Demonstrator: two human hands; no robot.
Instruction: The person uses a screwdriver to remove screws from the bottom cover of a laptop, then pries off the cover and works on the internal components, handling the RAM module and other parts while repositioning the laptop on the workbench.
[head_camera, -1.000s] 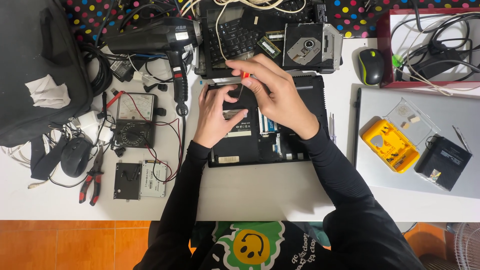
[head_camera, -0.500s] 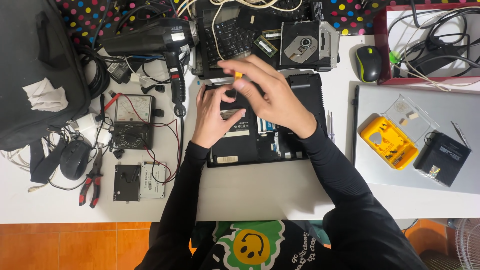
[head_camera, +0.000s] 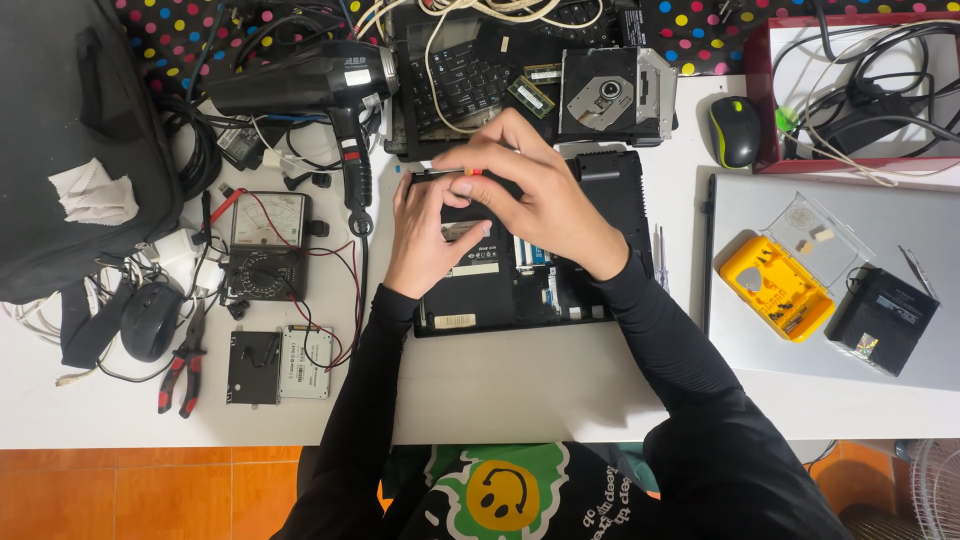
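Note:
An opened black laptop base (head_camera: 610, 190) lies bottom-up on the white table, its inner boards showing. My right hand (head_camera: 535, 195) is closed around a small screwdriver (head_camera: 470, 172) with a red and orange handle, held sideways over the base's upper left part. My left hand (head_camera: 425, 235) rests flat on the base just below it, fingers against a black cover panel. Both forearms are in black sleeves.
A black hair dryer (head_camera: 310, 85), a multimeter (head_camera: 265, 240) with leads, red-handled pliers (head_camera: 180, 370), a hard drive (head_camera: 280, 365) and a black mouse (head_camera: 150, 320) lie left. A keyboard (head_camera: 460, 80), optical drive (head_camera: 610, 95), second mouse (head_camera: 735, 130), grey laptop (head_camera: 760, 340) and yellow bit case (head_camera: 775, 285) lie behind and right.
My right hand has shifted left and forward over the laptop base with the screwdriver, which now lies more sideways. The left hand stays on the base.

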